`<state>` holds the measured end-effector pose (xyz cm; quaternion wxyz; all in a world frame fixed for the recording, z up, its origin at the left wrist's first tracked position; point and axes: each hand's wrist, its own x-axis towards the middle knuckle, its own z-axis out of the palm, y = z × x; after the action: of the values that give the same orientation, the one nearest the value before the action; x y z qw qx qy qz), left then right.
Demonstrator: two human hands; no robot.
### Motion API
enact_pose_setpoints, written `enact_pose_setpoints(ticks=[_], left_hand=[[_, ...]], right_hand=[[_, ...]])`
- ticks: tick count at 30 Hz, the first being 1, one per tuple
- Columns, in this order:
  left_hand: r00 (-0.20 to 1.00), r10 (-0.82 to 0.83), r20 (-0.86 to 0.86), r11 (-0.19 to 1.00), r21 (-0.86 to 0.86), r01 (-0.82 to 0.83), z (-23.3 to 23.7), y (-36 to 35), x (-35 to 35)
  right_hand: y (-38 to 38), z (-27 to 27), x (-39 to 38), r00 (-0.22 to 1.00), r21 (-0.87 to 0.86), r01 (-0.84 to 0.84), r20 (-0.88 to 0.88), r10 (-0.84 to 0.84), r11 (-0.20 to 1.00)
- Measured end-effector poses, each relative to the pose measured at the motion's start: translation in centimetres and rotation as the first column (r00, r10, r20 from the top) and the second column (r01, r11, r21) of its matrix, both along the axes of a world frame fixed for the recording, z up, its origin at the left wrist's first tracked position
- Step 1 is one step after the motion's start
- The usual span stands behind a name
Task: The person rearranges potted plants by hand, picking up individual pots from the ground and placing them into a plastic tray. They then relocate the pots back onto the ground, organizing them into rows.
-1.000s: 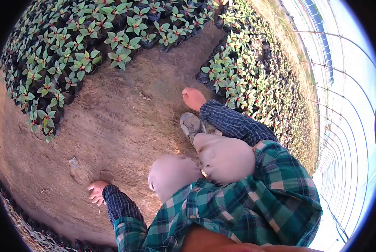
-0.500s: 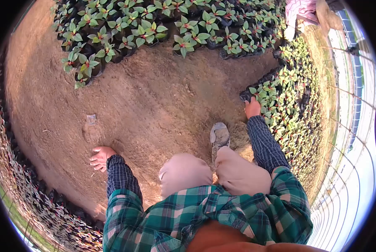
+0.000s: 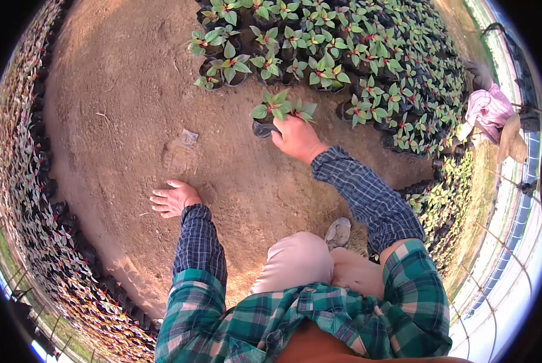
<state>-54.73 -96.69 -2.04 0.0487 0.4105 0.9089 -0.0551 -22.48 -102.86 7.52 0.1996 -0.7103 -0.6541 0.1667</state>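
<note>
My right hand [image 3: 295, 137] grips a small black pot [image 3: 262, 128] holding a green seedling with reddish centres [image 3: 278, 107], stretched out ahead of me over the bare soil. The pot sits just in front of the block of potted seedlings [image 3: 343, 54]. My left hand [image 3: 173, 198] rests flat on the dirt to my left, fingers spread, holding nothing. My knees and a grey shoe [image 3: 338, 232] show below, under my green plaid shirt.
Rows of potted seedlings fill the top and right. Another band of small plants [image 3: 47, 199] curves along the left edge. A scrap of plastic [image 3: 189, 138] lies on the brown soil [image 3: 119, 91]. A person in pink [image 3: 487, 109] crouches at the far right by a wire fence.
My right hand left the pots at the right and swung forward, now gripping one potted seedling near the front block. My view turned; the left hand stays planted on the soil.
</note>
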Motion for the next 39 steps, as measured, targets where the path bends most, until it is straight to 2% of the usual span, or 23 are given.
enact_pose_setpoints(ticks=[3, 6, 8, 10, 12, 13, 15, 16, 18, 19, 20, 21, 24, 26, 28, 30, 31, 32, 33, 35, 36, 38, 39], left_hand=[[0.999, -0.022, -0.023, 1.0, -0.011, 0.021, -0.9, -0.5, -0.8], [0.999, -0.041, -0.024, 0.999, -0.033, 0.04, -0.6, 0.0, -0.4], [1.0, -0.007, -0.011, 0.999, -0.041, 0.007, -0.4, -0.2, -0.3], [0.999, -0.034, -0.02, 0.998, -0.055, 0.033, -0.2, -0.4, -0.3], [0.997, -0.02, -0.068, 0.999, -0.042, 0.017, -0.5, -0.3, 0.0], [0.998, -0.02, -0.065, 0.999, -0.051, 0.017, 0.1, -0.4, 0.4], [0.997, -0.043, -0.06, 0.999, -0.034, 0.041, 0.0, -0.8, 0.3], [0.998, -0.024, -0.054, 1.0, -0.018, 0.023, -0.1, -0.7, 0.3], [0.998, -0.022, -0.063, 1.0, -0.002, 0.022, -1.0, -0.7, 0.1], [0.998, -0.004, -0.067, 1.0, 0.019, 0.005, -1.5, -0.6, -0.2], [0.997, -0.026, -0.069, 0.999, 0.025, 0.027, -1.8, -0.5, -0.4], [0.995, -0.026, -0.1, 0.999, 0.036, 0.03, -2.2, -0.4, -0.6], [0.989, -0.037, -0.144, 0.995, 0.085, 0.05, -3.5, -0.3, -1.4], [0.99, -0.015, -0.138, 0.996, 0.086, 0.027, -2.6, -0.4, -0.6], [0.993, -0.021, -0.117, 0.997, 0.071, 0.029, -1.7, -0.6, -0.3], [0.988, -0.057, -0.141, 0.993, 0.094, 0.07, -2.9, -0.4, -1.3], [0.991, -0.038, -0.127, 0.995, 0.084, 0.049, -2.1, -0.4, -0.8], [0.994, -0.024, -0.111, 0.998, 0.062, 0.031, -1.3, -0.7, -0.2], [0.994, -0.02, -0.11, 0.999, 0.045, 0.025, -0.9, -0.7, 0.0], [0.995, 0.002, -0.098, 0.999, 0.041, 0.002, -0.6, -0.9, 0.1], [0.996, -0.028, -0.083, 0.999, 0.027, 0.031, -0.4, -0.8, 0.3], [0.997, -0.009, -0.082, 1.0, 0.011, 0.01, 0.5, -0.8, 0.9], [0.998, -0.013, -0.067, 1.0, 0.004, 0.013, 0.7, -0.8, 1.0]], right_hand=[[5.6, -3.8, -3.7, 0.996, 0.121, -0.042, 0.081, 0.032, 0.992], [7.3, -7.5, -5.6, 0.99, 0.078, 0.035, 0.134, -0.045, 0.996], [5.6, -6.1, -5.9, 0.985, 0.02, 0.171, 0.011, -0.171, 0.985], [2.5, -5.0, -5.6, 0.961, 0.189, 0.268, -0.122, -0.248, 0.945], [-1.8, -4.6, -4.2, 0.933, 0.196, 0.344, -0.185, -0.31, 0.918], [-4.4, -4.7, -3.0, 0.909, 0.174, 0.411, -0.148, -0.389, 0.895], [-9.5, -5.4, -1.9, 0.697, -0.04, 0.705, -0.152, -0.701, 0.709], [-12.2, -6.0, -1.0, 0.557, -0.009, 0.827, -0.124, -0.821, 0.563], [-19.1, -9.7, 1.5, 0.237, 0.097, 0.969, -0.128, -0.963, 0.225], [-22.9, -10.7, 2.6, 0.072, 0.079, 0.995, -0.099, -0.992, 0.064], [-26.4, -10.0, 3.4, -0.069, 0.004, 0.998, 0.04, -0.997, -0.069], [-30.5, -10.6, 4.6, -0.116, 0.069, 0.992, 0.106, -0.988, -0.109], [-36.9, -6.4, 7.0, -0.26, 0.22, 0.951, 0.191, -0.947, -0.216], [-39.8, -4.9, 8.6, -0.276, 0.252, 0.945, 0.264, -0.924, -0.21], [-40.6, -3.2, 9.6, -0.212, 0.148, 0.974, 0.304, -0.929, -0.174], [-44.4, -6.5, 11.7, -0.033, 0.131, 0.991, 0.391, -0.92, 0.02], [-47.2, -9.7, 13.5, 0.056, 0.011, 0.998, 0.282, -0.958, 0.062], [-48.0, -11.3, 14.2, 0.08, 0.144, 0.981, 0.321, -0.944, 0.132], [-45.9, -8.7, 13.9, 0.003, -0.083, 0.996, 0.267, -0.964, -0.02], [-48.9, -12.3, 15.7, 0.052, -0.057, 0.998, 0.394, -0.918, 0.032], [-46.8, -11.3, 15.3, 0.074, -0.064, 0.997, 0.392, -0.917, 0.053], [-39.6, -6.4, 13.0, -0.14, -0.165, 0.977, -0.021, -0.99, -0.134], [-36.8, -5.0, 11.9, -0.078, -0.199, 0.978, -0.115, -0.99, -0.054]])
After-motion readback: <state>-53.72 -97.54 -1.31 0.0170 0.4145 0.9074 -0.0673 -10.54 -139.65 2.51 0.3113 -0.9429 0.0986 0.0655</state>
